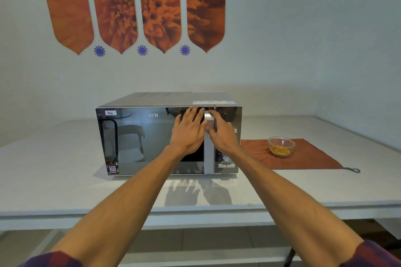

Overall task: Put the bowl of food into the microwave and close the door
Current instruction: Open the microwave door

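A silver microwave (138,136) with a mirrored door stands on the white table, its door shut. My left hand (188,132) lies flat on the door, fingers spread, just left of the vertical silver handle (209,147). My right hand (223,134) grips the top of that handle, fingers curled around it. A clear glass bowl (281,146) holding some orange-yellow food sits to the right of the microwave on an orange cloth (303,158), apart from both hands.
The white table (54,169) runs along a pale wall and into the right corner. The microwave's control panel (226,158) with a knob and buttons is right of the handle. A dark loop of the cloth lies at its front right corner.
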The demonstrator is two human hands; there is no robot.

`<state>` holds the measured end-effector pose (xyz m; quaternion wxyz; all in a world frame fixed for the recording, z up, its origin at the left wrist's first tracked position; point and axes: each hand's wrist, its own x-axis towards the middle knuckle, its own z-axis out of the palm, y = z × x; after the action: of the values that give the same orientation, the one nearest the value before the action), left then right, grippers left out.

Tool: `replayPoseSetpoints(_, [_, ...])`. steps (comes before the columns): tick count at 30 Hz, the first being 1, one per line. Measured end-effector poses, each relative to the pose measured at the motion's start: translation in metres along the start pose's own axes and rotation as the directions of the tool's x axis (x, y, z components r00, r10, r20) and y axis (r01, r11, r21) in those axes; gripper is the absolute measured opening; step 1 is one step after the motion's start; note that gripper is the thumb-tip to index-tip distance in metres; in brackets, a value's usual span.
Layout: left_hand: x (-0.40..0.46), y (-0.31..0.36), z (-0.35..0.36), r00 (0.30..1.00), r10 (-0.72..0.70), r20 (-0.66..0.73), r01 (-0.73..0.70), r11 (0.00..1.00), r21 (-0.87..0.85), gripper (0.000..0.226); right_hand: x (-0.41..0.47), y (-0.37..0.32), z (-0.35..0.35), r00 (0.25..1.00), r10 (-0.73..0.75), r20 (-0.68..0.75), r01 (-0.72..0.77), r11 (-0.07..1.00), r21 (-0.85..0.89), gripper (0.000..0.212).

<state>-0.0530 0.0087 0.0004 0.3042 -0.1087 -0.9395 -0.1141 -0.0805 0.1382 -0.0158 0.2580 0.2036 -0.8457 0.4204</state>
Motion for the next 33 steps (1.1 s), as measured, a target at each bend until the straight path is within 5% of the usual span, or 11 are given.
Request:
replayPoseSetpoints(12, [-0.008,-0.012,0.023,0.999,-0.024,0.027,0.023,0.999,0.036,0.057,0.007,0.007,-0.002,0.998,-0.062,-0.008,0.062,0.998,0.010,0.052])
replayPoseSetpoints(22, [-0.043,-0.002,0.016,0.976,0.025,-0.216,-0.020,0.999,0.025,0.068,-0.039,-0.027,-0.019,0.987,-0.161,0.027,0.161,0.987,-0.023,0.051])
replayPoseSetpoints(26, [-0.052,-0.001,-0.016,0.964,-0.007,-0.267,0.024,0.998,0.061,0.062,-0.058,-0.052,-0.034,0.950,-0.294,0.104,0.312,0.904,-0.291,0.049])
replayPoseSetpoints(28, [-0.055,-0.004,-0.033,0.975,0.001,-0.224,0.015,0.997,0.071,0.059,-0.068,-0.065,-0.043,0.920,-0.390,0.034,0.366,0.825,-0.431,0.042])
replayPoseSetpoints(31, [-0.065,-0.008,-0.057,0.986,0.010,-0.166,-0.002,0.999,0.051,0.058,-0.080,-0.081,-0.047,0.880,-0.454,-0.140,0.342,0.809,-0.477,0.034])
replayPoseSetpoints(33, [-0.075,-0.007,-0.072,0.983,0.018,-0.181,-0.014,1.000,0.021,0.054,-0.085,-0.088,-0.044,0.895,-0.429,-0.124,0.328,0.820,-0.469,0.039])
